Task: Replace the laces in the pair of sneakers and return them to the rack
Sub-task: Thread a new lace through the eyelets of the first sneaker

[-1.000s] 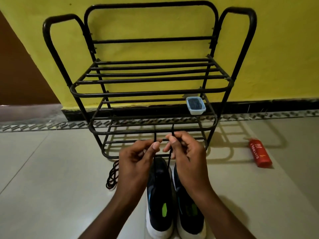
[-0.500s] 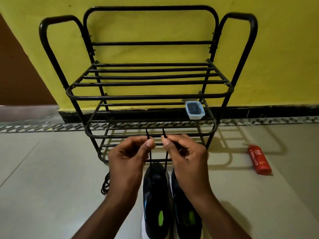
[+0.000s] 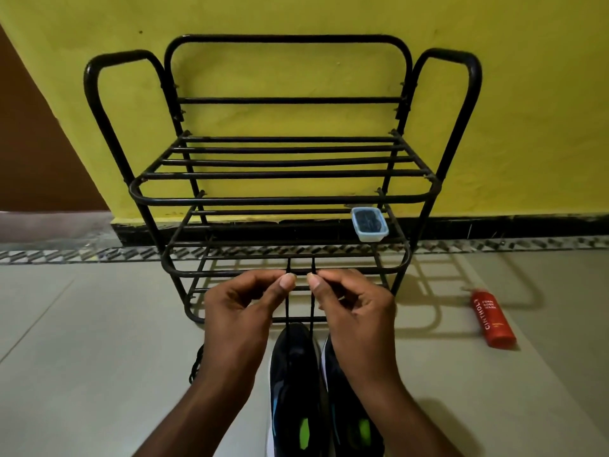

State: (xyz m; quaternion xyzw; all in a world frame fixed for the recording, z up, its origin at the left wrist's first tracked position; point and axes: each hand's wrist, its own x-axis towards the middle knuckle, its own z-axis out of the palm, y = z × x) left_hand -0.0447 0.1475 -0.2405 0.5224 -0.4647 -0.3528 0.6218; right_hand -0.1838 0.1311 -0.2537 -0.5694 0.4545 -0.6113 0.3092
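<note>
Against the yellow wall, a black metal rack with barred shelves is set on the pale tiled floor. Just in front of its lowest shelf, the pair of sneakers is stood side by side on the floor, toes toward the rack. They are seen to be dark, with white soles, blue side stripes and a green patch inside each. They are judged light, with soft uppers and firmer soles, and are best lifted by the heel or the collar.

Above the toes, the left hand and the right hand are held close together but apart. Each is curled, and one strand is pinched between thumb and forefinger. A red bottle is laid on the floor well to the right. A small clear tub with dark contents is kept on the middle shelf.

A loose dark lace is partly hidden behind the left wrist. The black lace in hand is thin and is drawn up in two taut strands from the left sneaker, with both tips showing above the fingers. It is judged limp and light, and is best held near the stiff tips for threading.
</note>
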